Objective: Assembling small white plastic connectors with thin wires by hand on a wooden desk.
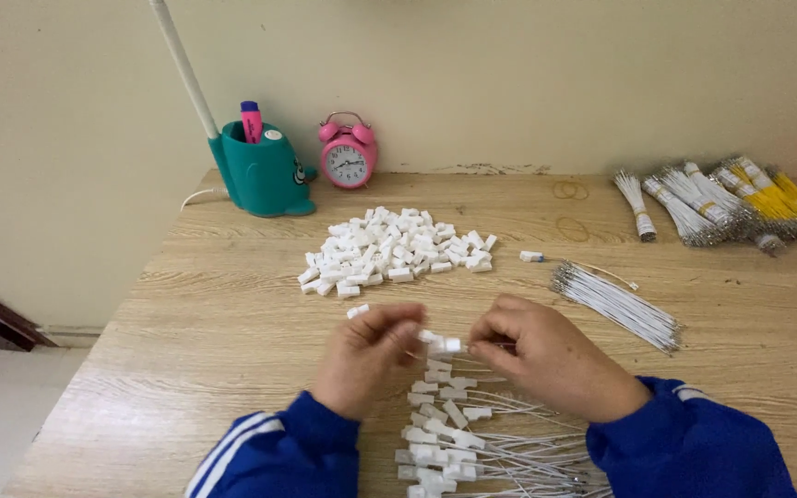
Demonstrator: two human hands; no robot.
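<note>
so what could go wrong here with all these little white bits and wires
1. The left hand and right hand pinch a small white connector and a thin wire; either could slip from the grip.
2. The finished pieces lie under the wrists, wires crossing, so a sleeve could drag or tangle them.
3. One stray connector lies apart from the connector pile and could be knocked off the table.

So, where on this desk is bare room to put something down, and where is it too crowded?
Bare wood lies left of the left hand, between the pile of white connectors and the table edge. Another patch sits right of that pile, before the loose white wires. Crowded: under both hands, where finished pieces lie, and the far right corner with the wire bundles.
</note>
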